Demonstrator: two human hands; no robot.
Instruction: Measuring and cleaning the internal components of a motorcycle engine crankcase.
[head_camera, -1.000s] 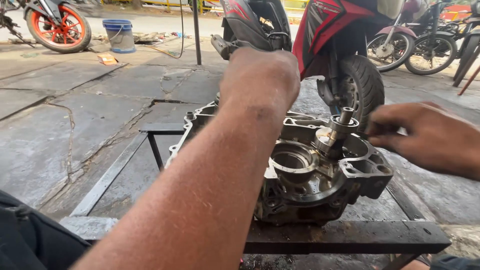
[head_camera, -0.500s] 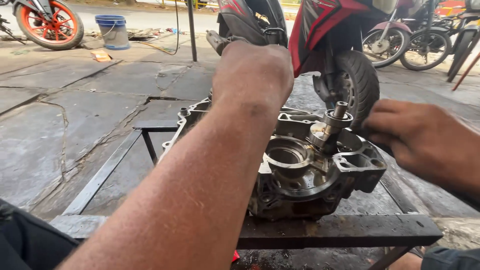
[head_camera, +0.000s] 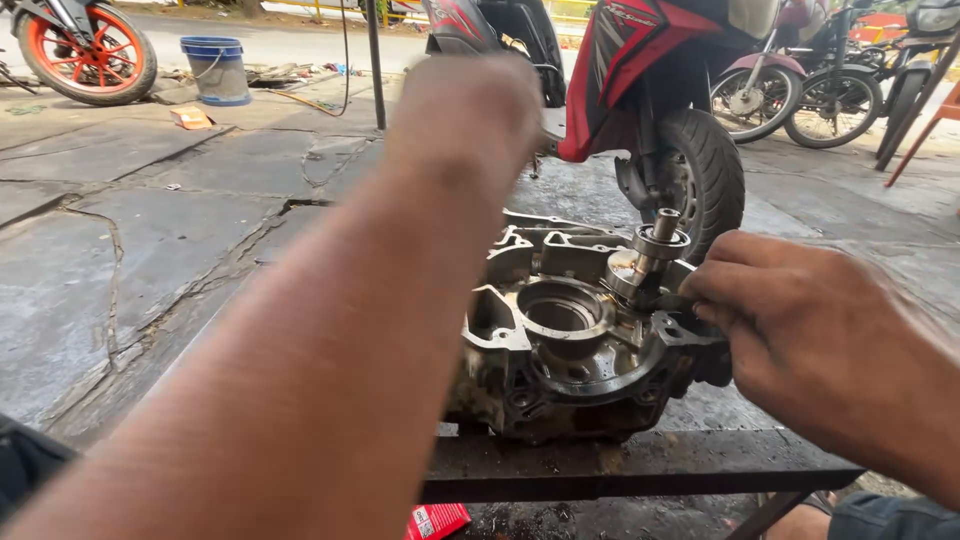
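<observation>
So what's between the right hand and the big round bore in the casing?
In the head view, the upright shaft with its bearing collar stands between the right hand and the bore of the casing; the fingers reach its base.

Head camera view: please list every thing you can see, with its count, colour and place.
engine crankcase: one, grey metal, on the stand, centre
shaft with bearing: one, silver, upright at the crankcase's right side
metal stand: one, dark and rusty, under the crankcase
red scooter: one, red and black, behind the stand
motorcycle wheel: one, orange rim, top left
bucket: one, blue, top left on the pavement
parked motorcycles: at least two, dark, top right
red packet: one, below the stand
left hand: blurred, raised above the crankcase
right hand: fingers at the shaft's base
</observation>
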